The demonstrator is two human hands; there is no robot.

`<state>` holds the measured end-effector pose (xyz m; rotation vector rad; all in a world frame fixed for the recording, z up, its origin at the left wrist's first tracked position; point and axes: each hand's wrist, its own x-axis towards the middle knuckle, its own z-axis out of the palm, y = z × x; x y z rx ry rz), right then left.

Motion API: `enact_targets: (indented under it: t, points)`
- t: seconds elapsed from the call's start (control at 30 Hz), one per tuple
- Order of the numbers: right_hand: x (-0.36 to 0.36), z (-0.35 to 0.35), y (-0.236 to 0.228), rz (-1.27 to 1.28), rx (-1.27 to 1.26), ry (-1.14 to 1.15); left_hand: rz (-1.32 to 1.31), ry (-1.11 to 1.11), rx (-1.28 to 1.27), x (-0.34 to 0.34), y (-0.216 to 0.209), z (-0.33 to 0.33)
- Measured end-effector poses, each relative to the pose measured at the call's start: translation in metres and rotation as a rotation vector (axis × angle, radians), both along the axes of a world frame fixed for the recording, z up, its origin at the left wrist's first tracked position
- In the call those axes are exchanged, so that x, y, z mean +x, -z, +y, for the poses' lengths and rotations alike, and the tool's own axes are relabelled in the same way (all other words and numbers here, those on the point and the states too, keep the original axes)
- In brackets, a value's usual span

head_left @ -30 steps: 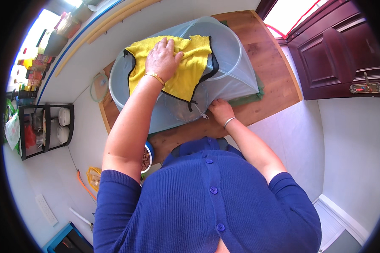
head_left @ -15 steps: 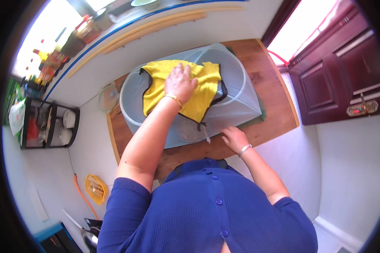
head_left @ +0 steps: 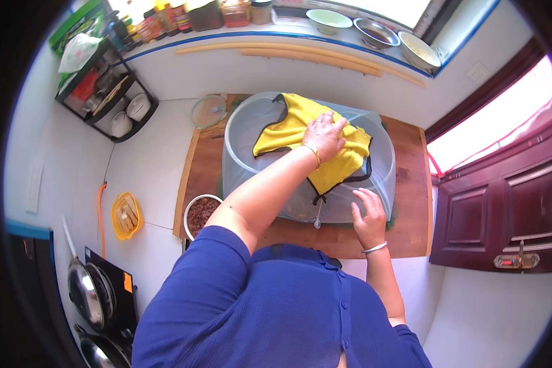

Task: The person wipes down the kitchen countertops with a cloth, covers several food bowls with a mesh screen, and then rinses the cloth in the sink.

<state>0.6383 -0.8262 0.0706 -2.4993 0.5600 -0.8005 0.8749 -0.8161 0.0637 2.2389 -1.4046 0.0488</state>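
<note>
My left hand (head_left: 325, 135) lies flat on a yellow cloth (head_left: 343, 170) with dark edging, its palm down and its fingers stretched out. Beneath the cloth is a large, translucent pale-blue plastic piece (head_left: 240, 178) with rounded, rim-like ends; its exact kind is unclear. A black tie hangs from the cloth's near corner, close to a short white cord (head_left: 318, 219). By the plastic's near right corner, my right hand (head_left: 369, 216) is raised with its fingers apart and nothing in them. A wooden tabletop (head_left: 409, 184) bears the plastic.
A white bowl of brown crumbly stuff (head_left: 201, 214) stands beside my left elbow. On the windowsill sit a green bowl (head_left: 329, 19) and several bottles and jars. A dark red door (head_left: 503, 214) is at the right, a black rack (head_left: 107, 92) at the far left.
The view has turned, bringing the brown-filled bowl and more of the sill into sight. My left hand stays on the cloth. My right hand has lifted and spread its fingers.
</note>
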Motion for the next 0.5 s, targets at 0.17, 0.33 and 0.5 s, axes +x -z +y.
enact_targets:
  t: [0.17,0.33,0.5]
  points:
    - [-0.006,0.005,-0.011,0.014,0.009,-0.046,-0.020,-0.069,-0.144,-0.007,-0.007,0.007]
    - [0.000,0.013,-0.014,0.023,0.045,-0.144,-0.075,-0.152,-0.356,-0.017,-0.015,0.039]
    - [0.029,0.046,0.010,0.074,0.318,-0.433,-0.029,-0.170,-0.415,-0.020,0.003,0.145]
